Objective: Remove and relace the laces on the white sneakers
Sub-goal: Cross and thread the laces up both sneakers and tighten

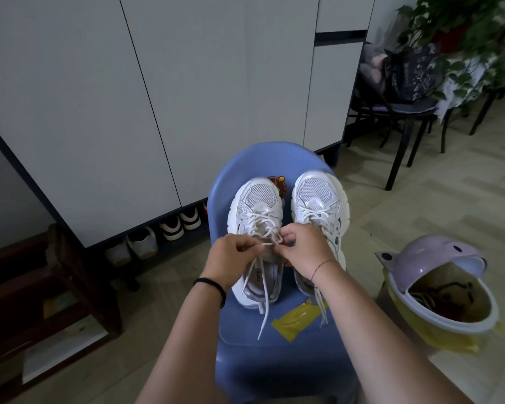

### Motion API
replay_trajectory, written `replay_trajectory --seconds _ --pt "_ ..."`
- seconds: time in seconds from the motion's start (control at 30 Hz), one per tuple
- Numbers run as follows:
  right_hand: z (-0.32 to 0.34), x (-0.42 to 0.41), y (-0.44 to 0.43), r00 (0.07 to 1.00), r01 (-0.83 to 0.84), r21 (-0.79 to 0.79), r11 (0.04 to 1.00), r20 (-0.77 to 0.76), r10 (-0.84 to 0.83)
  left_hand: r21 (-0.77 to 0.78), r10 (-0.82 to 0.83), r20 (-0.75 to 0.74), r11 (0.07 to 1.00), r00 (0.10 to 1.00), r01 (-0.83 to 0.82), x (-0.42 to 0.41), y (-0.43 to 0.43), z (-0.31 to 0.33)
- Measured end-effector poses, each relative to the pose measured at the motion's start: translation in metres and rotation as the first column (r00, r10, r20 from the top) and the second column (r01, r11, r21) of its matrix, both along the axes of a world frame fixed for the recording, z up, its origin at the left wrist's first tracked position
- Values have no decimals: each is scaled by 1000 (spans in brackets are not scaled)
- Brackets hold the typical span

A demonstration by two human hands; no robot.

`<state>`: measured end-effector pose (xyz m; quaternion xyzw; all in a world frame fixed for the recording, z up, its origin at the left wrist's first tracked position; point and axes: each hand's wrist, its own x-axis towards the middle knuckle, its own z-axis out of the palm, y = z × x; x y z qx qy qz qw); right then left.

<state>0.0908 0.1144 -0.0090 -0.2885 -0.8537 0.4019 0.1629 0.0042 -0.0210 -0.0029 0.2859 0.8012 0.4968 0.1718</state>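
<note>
I see the two white sneakers side by side on the blue chair [239, 325], toes toward its back edge. My left hand [231, 258] and right hand [306, 252] meet over the left sneaker [255, 199], the fingers of each pinching its lace [260, 220] near the top eyelets. Loose lace ends trail toward the front edge, near a yellow wrapper [295, 319]. The right sneaker [318, 193] sits just beside it.

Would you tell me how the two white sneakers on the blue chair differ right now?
The left white mesh sneaker has its lace pinched by the left hand and right hand; the right white mesh sneaker has no lace held. The right sneaker sits farther back on the blue plastic chair. Both point away, laces untied.
</note>
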Motion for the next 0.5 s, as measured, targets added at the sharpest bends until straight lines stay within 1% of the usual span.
replay_trajectory --seconds 0.07,0.13,0.27,0.43,0.5 --pt "-3 -2 1 1000 16 -5 1000 -6 -17 2 19 81 1000 997 -19 -5 -6 0" --pt "-6 -4 1 1000 24 -13 1000 -12 -24 -3 49 129 999 990 -49 -10 -15 2" --pt "-6 -5 1 999 33 -24 999 -25 -34 16 145 188 988 971 -151 -20 -33 4" --pt "-3 -2 0 999 32 -56 998 -27 -34 -21 258 259 965 931 -262 -32 -45 1" --pt "-2 -1 -2 999 29 -68 997 -28 -31 -5 290 272 954 917 -300 -35 -48 0"
